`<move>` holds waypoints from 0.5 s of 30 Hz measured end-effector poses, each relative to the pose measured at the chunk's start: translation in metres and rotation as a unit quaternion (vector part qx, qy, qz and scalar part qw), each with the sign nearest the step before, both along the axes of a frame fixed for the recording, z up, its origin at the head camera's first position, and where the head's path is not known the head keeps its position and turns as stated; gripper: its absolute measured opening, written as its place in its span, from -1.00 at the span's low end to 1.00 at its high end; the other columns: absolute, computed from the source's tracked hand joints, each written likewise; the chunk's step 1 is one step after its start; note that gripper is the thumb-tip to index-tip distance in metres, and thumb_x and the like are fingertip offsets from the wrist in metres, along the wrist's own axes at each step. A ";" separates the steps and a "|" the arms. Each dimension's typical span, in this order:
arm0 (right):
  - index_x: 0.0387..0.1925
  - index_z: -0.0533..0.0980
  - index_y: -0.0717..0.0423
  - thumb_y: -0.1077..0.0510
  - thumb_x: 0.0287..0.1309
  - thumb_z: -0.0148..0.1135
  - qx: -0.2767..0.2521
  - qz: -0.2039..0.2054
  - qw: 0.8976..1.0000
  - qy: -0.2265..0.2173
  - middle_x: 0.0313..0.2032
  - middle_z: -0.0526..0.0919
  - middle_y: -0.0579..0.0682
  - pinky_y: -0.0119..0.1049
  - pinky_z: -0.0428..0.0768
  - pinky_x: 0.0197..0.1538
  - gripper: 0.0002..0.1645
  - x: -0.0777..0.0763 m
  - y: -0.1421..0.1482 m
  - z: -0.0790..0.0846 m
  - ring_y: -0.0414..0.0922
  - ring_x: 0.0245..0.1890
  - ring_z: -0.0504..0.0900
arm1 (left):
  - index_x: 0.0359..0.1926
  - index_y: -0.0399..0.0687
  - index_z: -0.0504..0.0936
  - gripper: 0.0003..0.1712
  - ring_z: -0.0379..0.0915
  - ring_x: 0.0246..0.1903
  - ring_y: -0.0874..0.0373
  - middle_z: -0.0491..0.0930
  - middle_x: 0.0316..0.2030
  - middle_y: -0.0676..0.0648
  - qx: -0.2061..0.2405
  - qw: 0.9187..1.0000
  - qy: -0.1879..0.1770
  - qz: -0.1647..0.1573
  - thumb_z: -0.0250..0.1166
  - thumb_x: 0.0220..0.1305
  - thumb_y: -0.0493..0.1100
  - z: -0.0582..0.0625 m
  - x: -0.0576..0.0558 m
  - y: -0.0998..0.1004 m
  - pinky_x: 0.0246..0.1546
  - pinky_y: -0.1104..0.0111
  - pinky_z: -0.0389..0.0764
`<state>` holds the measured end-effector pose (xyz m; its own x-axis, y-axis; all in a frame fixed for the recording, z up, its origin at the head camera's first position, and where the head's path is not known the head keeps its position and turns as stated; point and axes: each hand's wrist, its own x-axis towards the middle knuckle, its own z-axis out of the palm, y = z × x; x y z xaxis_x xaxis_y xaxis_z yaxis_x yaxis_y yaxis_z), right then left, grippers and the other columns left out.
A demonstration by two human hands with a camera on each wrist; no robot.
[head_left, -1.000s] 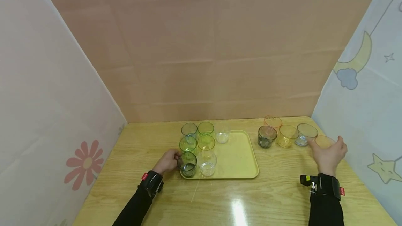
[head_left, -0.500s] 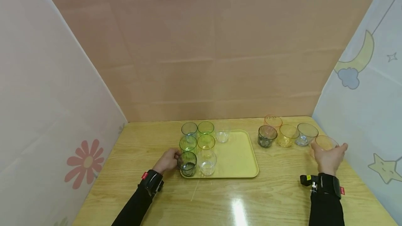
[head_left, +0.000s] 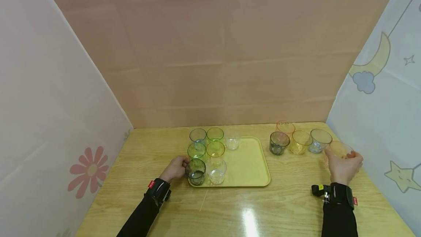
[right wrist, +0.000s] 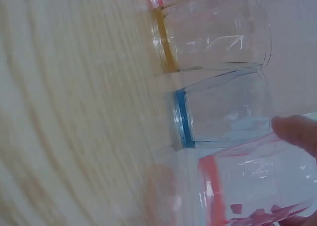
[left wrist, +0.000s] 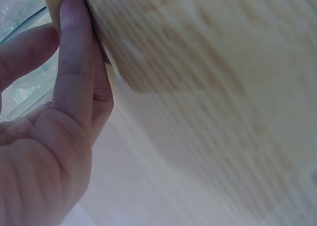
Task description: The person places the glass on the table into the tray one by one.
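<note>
My right hand (head_left: 343,165) grips a clear glass with a pinkish-orange base (right wrist: 257,186) at the right end of the glass group. Fingertips show through its wall in the right wrist view, and the thumb presses its near side. Beside it stands a blue-based glass (right wrist: 223,112). At the left, my left hand (head_left: 174,169) pinches the rim of the yellow tray (head_left: 251,167), next to a dark grey glass (head_left: 196,175). In the left wrist view, the thumb and forefinger meet at the tray's edge; the other fingers are partly hidden.
Several glasses stand on the tray's left part, including a green one (head_left: 196,151) and a clear one (head_left: 217,173). Right of the tray are a dark glass (head_left: 279,143), an amber glass (head_left: 300,143) and an orange-rimmed glass (head_left: 285,127). Cloth walls bound the table (head_left: 289,200).
My right hand has shifted slightly down and left around the pinkish-orange glass, and more of its rim shows. The left hand stays at the tray's edge.
</note>
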<state>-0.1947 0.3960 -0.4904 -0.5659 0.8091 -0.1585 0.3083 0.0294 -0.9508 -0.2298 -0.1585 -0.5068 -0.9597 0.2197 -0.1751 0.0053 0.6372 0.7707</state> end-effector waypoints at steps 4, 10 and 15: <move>0.35 0.11 -0.25 -0.25 -0.09 0.45 0.018 -0.018 1.000 0.015 -0.14 0.03 -0.39 -0.37 0.23 -0.05 0.03 -0.002 -0.001 0.002 -0.38 -0.13 0.13 | -0.21 -0.37 0.57 -0.63 0.51 -0.35 0.10 0.50 -0.45 -0.10 0.002 1.000 0.001 0.003 0.02 -0.01 -0.66 0.000 0.001 0.000 -0.40 0.35 0.54; 0.15 0.18 -0.31 -0.16 -0.17 0.55 0.002 -0.032 0.998 0.057 -0.16 0.01 -0.34 -0.38 0.23 -0.12 -0.10 -0.002 -0.006 0.006 -0.37 -0.25 0.13 | -0.21 -0.37 0.56 -0.66 0.51 -0.35 0.10 0.51 -0.43 -0.12 0.010 1.000 0.001 0.004 0.03 0.01 -0.65 -0.001 0.001 0.000 -0.41 0.34 0.56; -0.02 0.16 -0.25 0.07 -0.23 0.63 -0.064 -0.028 0.987 0.146 -0.08 0.23 -0.30 -0.54 0.35 -0.19 -0.13 -0.001 -0.012 0.013 -0.37 -0.11 0.29 | -0.22 -0.38 0.55 -0.66 0.51 -0.36 0.10 0.52 -0.42 -0.13 0.022 1.000 -0.002 0.002 0.02 0.02 -0.66 -0.003 0.001 -0.001 -0.41 0.34 0.57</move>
<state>-0.1953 0.3845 -0.4779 -0.5571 0.8247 -0.0978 0.0174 -0.1062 -0.9942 -0.2286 -0.1594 -0.5096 -0.9602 0.2227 -0.1685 -0.0003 0.6024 0.7982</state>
